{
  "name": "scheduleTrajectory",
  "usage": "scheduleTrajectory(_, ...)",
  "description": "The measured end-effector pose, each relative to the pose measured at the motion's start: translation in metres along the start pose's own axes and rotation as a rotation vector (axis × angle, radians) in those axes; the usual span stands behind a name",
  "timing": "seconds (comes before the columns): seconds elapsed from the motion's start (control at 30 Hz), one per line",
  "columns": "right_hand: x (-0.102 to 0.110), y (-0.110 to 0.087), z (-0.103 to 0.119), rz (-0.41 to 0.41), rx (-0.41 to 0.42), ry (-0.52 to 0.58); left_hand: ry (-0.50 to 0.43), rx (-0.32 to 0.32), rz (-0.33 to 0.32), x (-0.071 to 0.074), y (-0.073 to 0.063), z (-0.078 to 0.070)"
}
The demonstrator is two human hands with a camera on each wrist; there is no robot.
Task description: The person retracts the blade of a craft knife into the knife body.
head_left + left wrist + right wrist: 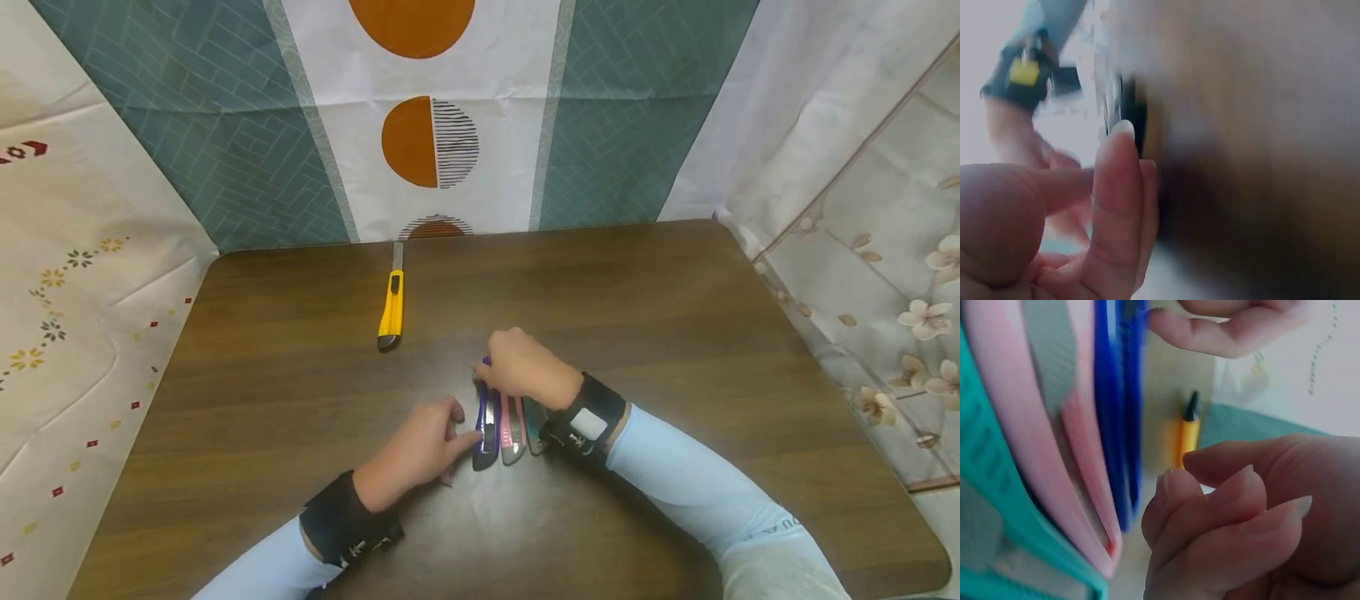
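Observation:
Three box cutters lie side by side on the table: a purple-blue box cutter (486,425), a pink box cutter (513,429) and a teal box cutter (534,421), partly under the right wrist. My left hand (420,442) is at the purple-blue cutter's left side, its thumb touching the lower end. The left wrist view is blurred, with its fingers (1119,206) fairly straight. Over the far ends of the cutters is my right hand (525,364), thumb beside the purple-blue one. Its fingers (1229,531) bend loosely beside that cutter, and nothing shows between them.
A yellow box cutter (392,308) with its blade extended lies farther back, left of the row, its tip near the table's rear edge. The brown wooden table (637,308) meets a hanging patterned cloth (622,125) behind. Floral cloths hang at both sides.

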State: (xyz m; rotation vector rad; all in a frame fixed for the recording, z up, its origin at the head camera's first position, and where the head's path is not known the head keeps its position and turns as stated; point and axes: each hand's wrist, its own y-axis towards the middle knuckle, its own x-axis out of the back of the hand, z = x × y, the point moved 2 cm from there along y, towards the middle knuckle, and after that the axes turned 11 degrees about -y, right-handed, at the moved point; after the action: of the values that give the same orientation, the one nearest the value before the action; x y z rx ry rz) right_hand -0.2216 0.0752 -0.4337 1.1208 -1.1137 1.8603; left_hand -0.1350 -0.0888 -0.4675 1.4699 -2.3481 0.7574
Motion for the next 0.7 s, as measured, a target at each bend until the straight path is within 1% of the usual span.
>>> scheduleTrajectory(0.03, 0.003, 0.0, -0.003, -0.013, 0.006, 0.015, 0.008, 0.009, -0.015, 0.009, 0.004, 0.004)
scheduleTrajectory(0.1, 0.009, 0.0, -0.009, -0.032, 0.02, 0.048, 0.037, 0.026, -0.057, 0.035, 0.016, 0.013)
scheduleTrajectory(0.17, 0.013, 0.001, -0.016, -0.027, 0.046, 0.107, 0.068, 0.038, -0.108, 0.067, 0.03, 0.023)
scheduleTrajectory(0.27, 0.016, 0.002, -0.026, -0.013, 0.091, 0.211, 0.143, 0.049, -0.217, 0.115, 0.05, 0.034)
scheduleTrajectory(0.33, 0.017, 0.002, -0.033, -0.01, 0.116, 0.274, 0.182, 0.069, -0.28, 0.138, 0.062, 0.037)
scheduleTrajectory(0.37, 0.018, 0.002, -0.036, -0.011, 0.122, 0.302, 0.193, 0.091, -0.294, 0.145, 0.067, 0.038)
scheduleTrajectory(0.43, 0.018, 0.001, -0.041, -0.017, 0.128, 0.346, 0.197, 0.145, -0.281, 0.153, 0.076, 0.04)
scheduleTrajectory(0.53, 0.02, -0.001, -0.045, -0.022, 0.13, 0.393, 0.168, 0.237, -0.204, 0.151, 0.086, 0.041)
scheduleTrajectory(0.6, 0.021, -0.001, -0.044, -0.024, 0.148, 0.41, 0.165, 0.267, -0.17, 0.148, 0.09, 0.041)
scheduleTrajectory(0.7, 0.023, -0.001, -0.045, -0.017, 0.169, 0.428, 0.164, 0.279, -0.154, 0.14, 0.102, 0.037)
